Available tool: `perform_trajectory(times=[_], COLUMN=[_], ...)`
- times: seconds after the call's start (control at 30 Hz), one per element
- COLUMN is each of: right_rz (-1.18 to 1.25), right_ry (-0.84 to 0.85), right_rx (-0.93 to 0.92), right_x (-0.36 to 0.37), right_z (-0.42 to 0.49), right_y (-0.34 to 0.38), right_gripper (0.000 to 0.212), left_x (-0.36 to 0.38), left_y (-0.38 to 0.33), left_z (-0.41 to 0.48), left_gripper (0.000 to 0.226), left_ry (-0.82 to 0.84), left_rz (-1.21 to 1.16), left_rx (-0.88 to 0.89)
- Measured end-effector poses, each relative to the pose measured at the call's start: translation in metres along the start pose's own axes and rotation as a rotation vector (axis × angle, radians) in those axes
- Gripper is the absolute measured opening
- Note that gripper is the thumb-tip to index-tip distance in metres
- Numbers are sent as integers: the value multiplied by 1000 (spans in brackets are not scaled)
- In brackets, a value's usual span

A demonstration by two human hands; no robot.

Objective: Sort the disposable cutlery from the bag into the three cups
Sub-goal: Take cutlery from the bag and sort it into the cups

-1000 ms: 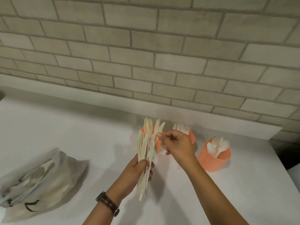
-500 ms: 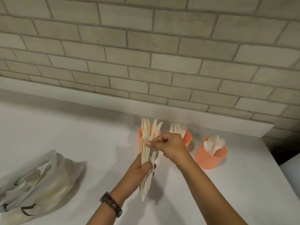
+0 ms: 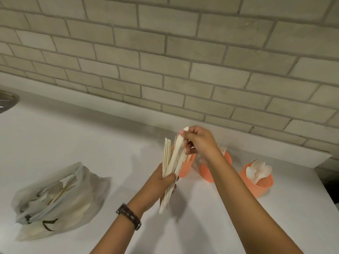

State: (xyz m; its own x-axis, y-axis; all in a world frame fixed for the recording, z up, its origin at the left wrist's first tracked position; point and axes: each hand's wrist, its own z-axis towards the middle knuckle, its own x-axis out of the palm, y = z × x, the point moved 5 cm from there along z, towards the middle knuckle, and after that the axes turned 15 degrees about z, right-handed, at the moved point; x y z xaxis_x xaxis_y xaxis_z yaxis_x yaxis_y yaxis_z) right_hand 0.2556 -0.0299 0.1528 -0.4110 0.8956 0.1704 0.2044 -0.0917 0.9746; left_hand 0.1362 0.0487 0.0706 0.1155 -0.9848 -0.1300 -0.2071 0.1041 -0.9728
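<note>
My left hand (image 3: pixel 166 177) grips a bundle of pale wooden cutlery (image 3: pixel 169 162) upright above the counter. My right hand (image 3: pixel 199 142) pinches the top end of one piece (image 3: pixel 180 142) of that bundle and has it raised above the others. Behind the hands stand three orange cups: the left cup (image 3: pixel 185 168) is mostly hidden by the bundle, the middle cup (image 3: pixel 226 158) holds forks and is partly covered by my right arm, and the right cup (image 3: pixel 261 186) holds spoons. A translucent white bag (image 3: pixel 55 200) with more cutlery lies at the left.
The white counter (image 3: pixel 91 143) runs along a grey brick wall (image 3: pixel 165 61) with a low white ledge. A metal rim (image 3: pixel 7 101) shows at the far left edge. The counter ends in a dark drop (image 3: pixel 332 187) at the right.
My right hand has risen and drawn one piece up out of the bundle. The view has shifted, so hands and cups sit lower and further right.
</note>
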Motion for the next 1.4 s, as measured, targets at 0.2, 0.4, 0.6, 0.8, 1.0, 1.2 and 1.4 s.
perform_trajectory(times=[0.2,0.4,0.6,0.8,1.0,1.2,1.4], right_rz=[93,-214,-209,-127,-113,-45,73], right_ry=[-239,-313,-232,-260,-238,-114,-219], right_rx=[-288,-499,-170,-210,-169,39,46], right_x=[-39,-40,-55,-73,-79,-70,-90], right_z=[23,38,56,39,-9,-64,-84], right_y=[58,31,-45,-43,-35,-49,-57], right_gripper=[23,26,24,24,15,23,16], left_x=[-3,-10,-12,-10,5,42,69], left_y=[21,27,31,32,25,5,-3], left_z=[-6,-5,-6,-4,-3,-1,1], left_gripper=[16,16,19,19,22,25,30], left_ry=[-36,-110,-139,-155,-85,25,90], left_rz=[-85,-85,2,-9,10,84,179], left_rx=[-55,-86,-109,-117,-90,-5,73])
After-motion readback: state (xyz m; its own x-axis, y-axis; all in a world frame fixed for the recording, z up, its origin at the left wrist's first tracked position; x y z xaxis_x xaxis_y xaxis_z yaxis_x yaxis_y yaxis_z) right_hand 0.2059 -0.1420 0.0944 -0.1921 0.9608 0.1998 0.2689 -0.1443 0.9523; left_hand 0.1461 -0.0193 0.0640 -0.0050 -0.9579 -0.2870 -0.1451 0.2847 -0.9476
